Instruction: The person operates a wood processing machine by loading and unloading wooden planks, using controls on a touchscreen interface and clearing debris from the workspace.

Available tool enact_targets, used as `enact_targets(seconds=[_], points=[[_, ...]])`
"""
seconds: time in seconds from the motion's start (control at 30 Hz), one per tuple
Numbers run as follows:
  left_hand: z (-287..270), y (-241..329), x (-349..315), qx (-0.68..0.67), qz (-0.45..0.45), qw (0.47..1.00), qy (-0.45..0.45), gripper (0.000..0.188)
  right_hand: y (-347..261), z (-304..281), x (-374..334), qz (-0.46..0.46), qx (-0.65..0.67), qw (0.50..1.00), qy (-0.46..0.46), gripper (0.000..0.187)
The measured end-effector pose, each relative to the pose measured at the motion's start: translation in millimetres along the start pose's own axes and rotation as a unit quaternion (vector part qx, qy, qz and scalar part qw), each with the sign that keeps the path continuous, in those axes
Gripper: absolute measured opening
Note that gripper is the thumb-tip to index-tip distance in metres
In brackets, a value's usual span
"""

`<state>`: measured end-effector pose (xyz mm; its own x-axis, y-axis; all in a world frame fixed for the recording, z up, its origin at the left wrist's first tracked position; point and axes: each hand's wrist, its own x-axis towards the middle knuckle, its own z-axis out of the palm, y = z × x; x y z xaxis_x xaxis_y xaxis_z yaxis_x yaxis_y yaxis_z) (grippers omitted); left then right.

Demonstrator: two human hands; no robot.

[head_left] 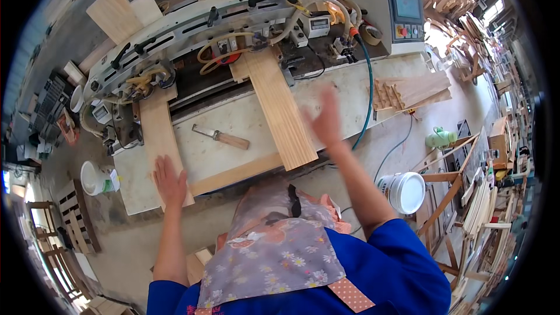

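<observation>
Two long pale boards lie on one white table (207, 154), their far ends under the one long clamping machine (186, 28) that spans the far side; the left board (157, 131) runs from the machine to the table's near edge; the right board (283, 111) slants rightward as it comes near, its near end reaching past that edge. The left hand (170, 181) is flattened, fingers extended, resting on the near part of the left board without gripping it; the right hand (325, 118) is blurred, open and empty, thumb apart from the fingers, just to the right of the right board; whether it touches the board, I cannot tell. Between the boards lie one hand tool (220, 136) with a wooden handle and, along the near edge, one wooden strip (236, 173); one teal hose (370, 81) hangs at the right; one control panel (406, 9) stands far right; one white bucket (406, 192) is on the floor, near right.
</observation>
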<state>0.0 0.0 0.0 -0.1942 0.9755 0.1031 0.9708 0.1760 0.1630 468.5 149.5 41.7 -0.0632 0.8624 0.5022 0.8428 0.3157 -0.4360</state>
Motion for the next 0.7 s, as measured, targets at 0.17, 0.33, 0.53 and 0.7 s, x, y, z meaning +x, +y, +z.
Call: enact_targets(seconds=[0.17, 0.33, 0.53, 0.7], points=[[3.1, 17.2, 10.6, -0.047, 0.015, 0.999, 0.021, 0.075, 161.6, -65.8, 104.7, 0.189, -0.088, 0.970, 0.121, 0.071], [-6.3, 14.5, 6.9, -0.024, -0.010, 1.000, 0.013, 0.075, 175.6, -68.5, 156.1, 0.404, 0.373, 0.828, -0.110, 0.041], [-8.0, 18.5, 9.3, -0.021, -0.016, 1.000, 0.004, 0.076, 125.9, -90.2, 241.9, 0.280, 0.605, 0.745, -0.003, 0.026], [-6.5, 17.1, 9.5, -0.024, -0.013, 1.000, 0.003, 0.076, 64.2, -133.3, 274.4, 0.186, 0.588, 0.785, 0.047, 0.025]])
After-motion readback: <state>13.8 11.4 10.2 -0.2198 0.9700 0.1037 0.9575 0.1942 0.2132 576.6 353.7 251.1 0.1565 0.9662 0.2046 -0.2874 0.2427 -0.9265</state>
